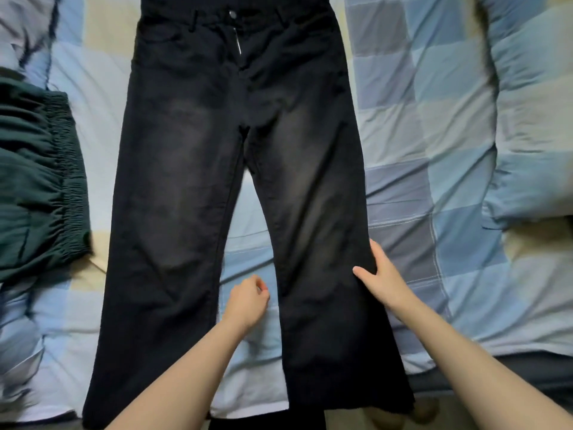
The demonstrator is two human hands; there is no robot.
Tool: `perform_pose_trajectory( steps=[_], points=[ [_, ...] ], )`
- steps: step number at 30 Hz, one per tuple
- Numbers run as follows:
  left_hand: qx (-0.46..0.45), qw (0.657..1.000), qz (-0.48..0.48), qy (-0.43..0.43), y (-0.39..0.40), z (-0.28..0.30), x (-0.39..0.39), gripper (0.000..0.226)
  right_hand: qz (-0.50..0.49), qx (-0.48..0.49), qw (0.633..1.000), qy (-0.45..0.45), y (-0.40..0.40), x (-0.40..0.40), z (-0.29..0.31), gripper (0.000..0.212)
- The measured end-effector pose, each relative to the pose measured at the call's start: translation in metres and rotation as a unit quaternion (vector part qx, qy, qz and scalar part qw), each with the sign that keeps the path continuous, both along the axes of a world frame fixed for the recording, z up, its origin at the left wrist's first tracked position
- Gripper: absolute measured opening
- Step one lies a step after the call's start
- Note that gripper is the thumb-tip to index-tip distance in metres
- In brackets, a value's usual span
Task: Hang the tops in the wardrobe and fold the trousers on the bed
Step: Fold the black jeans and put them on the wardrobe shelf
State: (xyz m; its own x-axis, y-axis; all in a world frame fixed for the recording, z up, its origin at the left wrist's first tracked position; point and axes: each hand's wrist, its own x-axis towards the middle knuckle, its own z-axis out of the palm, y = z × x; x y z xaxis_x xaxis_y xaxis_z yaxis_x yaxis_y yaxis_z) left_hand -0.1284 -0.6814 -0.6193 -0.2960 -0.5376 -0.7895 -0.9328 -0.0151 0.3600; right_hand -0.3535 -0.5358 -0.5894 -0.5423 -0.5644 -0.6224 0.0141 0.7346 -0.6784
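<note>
Black trousers (198, 169) lie flat and front up on the bed (434, 169), waist far from me and both legs spread toward me. My right hand (383, 282) holds the outer edge of the right-side leg near the knee, with the thumb on top of the cloth and the fingers along the seam. My left hand (248, 301) hovers over the bare sheet between the two legs. Its fingers are curled and hold nothing, a little short of the inner seam of that same leg.
A dark green garment (34, 187) with an elastic waistband lies bunched at the left edge. A thick blue checked duvet (527, 144) is rolled up along the right. The trouser hems reach the bed's near edge, with floor below.
</note>
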Motion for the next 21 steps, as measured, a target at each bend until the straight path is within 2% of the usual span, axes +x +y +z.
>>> perform_pose_trajectory(
  steps=[1,3,5,7,9,10,11,13,15,17,19,21],
  points=[
    [0.011,0.995,0.081,0.056,-0.006,0.010,-0.009,0.011,0.050,-0.021,0.998,0.025,-0.005,0.008,0.008,0.064],
    [0.062,0.961,0.213,0.168,-0.027,0.032,-0.035,0.013,0.138,-0.054,0.987,0.059,-0.018,0.027,0.020,0.067],
    [0.105,0.934,0.261,0.222,-0.050,0.048,-0.063,0.022,0.210,-0.063,0.974,0.064,-0.029,0.047,0.029,0.069],
    [0.114,0.939,0.234,0.226,-0.069,0.059,-0.086,0.033,0.286,-0.040,0.956,0.056,-0.045,0.064,0.036,0.071],
    [0.051,0.974,0.132,0.178,-0.081,0.058,-0.099,0.039,0.369,-0.028,0.927,0.065,-0.064,0.068,0.043,0.062],
    [-0.001,0.987,0.072,0.142,-0.087,0.056,-0.102,0.036,0.370,-0.027,0.925,0.081,-0.078,0.063,0.046,0.052],
    [-0.040,0.992,0.028,0.120,-0.090,0.053,-0.102,0.031,0.326,-0.015,0.940,0.102,-0.094,0.055,0.048,0.041],
    [-0.063,0.990,0.003,0.125,-0.095,0.047,-0.100,0.020,0.165,0.011,0.974,0.155,-0.133,0.028,0.050,0.030],
    [-0.071,0.987,-0.003,0.145,-0.096,0.046,-0.099,0.013,0.065,0.030,0.979,0.189,-0.180,-0.003,0.047,0.022],
    [-0.069,0.984,-0.004,0.166,-0.094,0.047,-0.099,0.016,0.025,0.057,0.985,0.162,-0.228,-0.023,0.042,0.033],
    [-0.052,0.981,-0.006,0.185,-0.094,0.050,-0.094,0.015,-0.041,0.090,0.992,0.083,-0.269,-0.039,0.035,0.046],
    [-0.007,0.979,-0.006,0.204,-0.102,0.054,-0.082,0.015,-0.061,0.120,0.987,0.085,-0.299,-0.049,0.034,0.044]
  ],
)
